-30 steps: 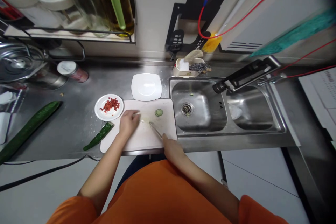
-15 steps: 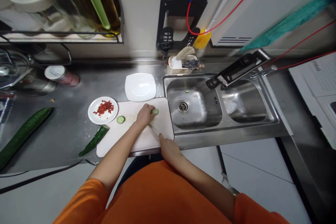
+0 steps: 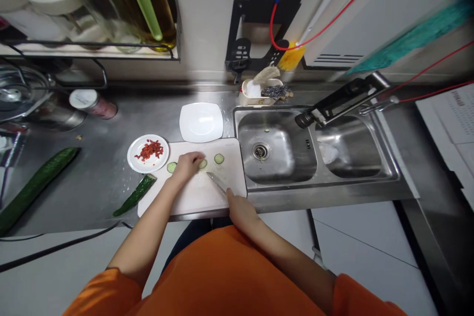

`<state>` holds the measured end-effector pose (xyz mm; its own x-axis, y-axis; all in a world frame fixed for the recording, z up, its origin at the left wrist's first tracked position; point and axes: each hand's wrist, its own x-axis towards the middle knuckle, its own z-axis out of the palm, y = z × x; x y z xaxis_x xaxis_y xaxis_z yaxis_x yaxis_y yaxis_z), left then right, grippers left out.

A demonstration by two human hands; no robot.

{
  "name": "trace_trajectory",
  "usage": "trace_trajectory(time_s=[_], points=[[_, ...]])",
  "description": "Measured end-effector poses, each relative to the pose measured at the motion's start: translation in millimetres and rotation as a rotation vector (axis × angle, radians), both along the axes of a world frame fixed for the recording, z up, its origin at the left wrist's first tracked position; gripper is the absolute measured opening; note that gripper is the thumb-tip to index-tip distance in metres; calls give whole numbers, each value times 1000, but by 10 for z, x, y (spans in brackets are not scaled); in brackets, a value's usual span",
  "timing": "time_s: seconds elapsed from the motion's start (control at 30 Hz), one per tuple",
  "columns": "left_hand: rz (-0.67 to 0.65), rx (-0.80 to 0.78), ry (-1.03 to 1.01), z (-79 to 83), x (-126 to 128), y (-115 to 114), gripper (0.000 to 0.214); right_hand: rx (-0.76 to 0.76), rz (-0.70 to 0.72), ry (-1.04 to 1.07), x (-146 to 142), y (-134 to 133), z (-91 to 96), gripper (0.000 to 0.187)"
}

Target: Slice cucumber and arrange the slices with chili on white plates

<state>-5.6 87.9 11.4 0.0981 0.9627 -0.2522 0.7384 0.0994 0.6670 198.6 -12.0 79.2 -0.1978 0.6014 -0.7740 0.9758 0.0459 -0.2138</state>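
My right hand [image 3: 241, 207] is closed round the handle of a knife [image 3: 217, 182], whose blade points up and left over the white cutting board [image 3: 200, 202]. My left hand [image 3: 188, 165] is over the board's upper middle, fingers bent and pinched at a pale cucumber slice [image 3: 202, 163]. To the right a second cucumber slice [image 3: 218, 158] lies flat by itself. Another cucumber piece [image 3: 171, 167] is partly hidden behind my left hand. A cut length of cucumber [image 3: 135, 196] rests against the board's left edge.
A white plate with chopped red pieces [image 3: 133, 164] stands left of the board, and a square white plate [image 3: 201, 122] behind it. A whole cucumber [image 3: 39, 185] lies far left. The double sink [image 3: 276, 170] adjoins the board on the right. A lidded jar [image 3: 93, 104] stands behind left.
My left hand has moved left, leaving one slice lying on the right of the board, and is now at another slice. The knife remains in my right hand, nearly in place.
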Motion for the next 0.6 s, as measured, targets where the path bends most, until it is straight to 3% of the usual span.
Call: trace_trajectory(time_s=[0.1, 0.27, 0.6], points=[[-94, 4, 13, -43, -140, 1, 21, -11, -7, -13, 6, 16, 16, 51], [-167, 84, 0, -98, -108, -22, 28, -29, 6, -17, 10, 45, 31, 48], [149, 229, 91, -272, 16, -529, 30, -8, 46, -21, 37, 40, -1, 51]])
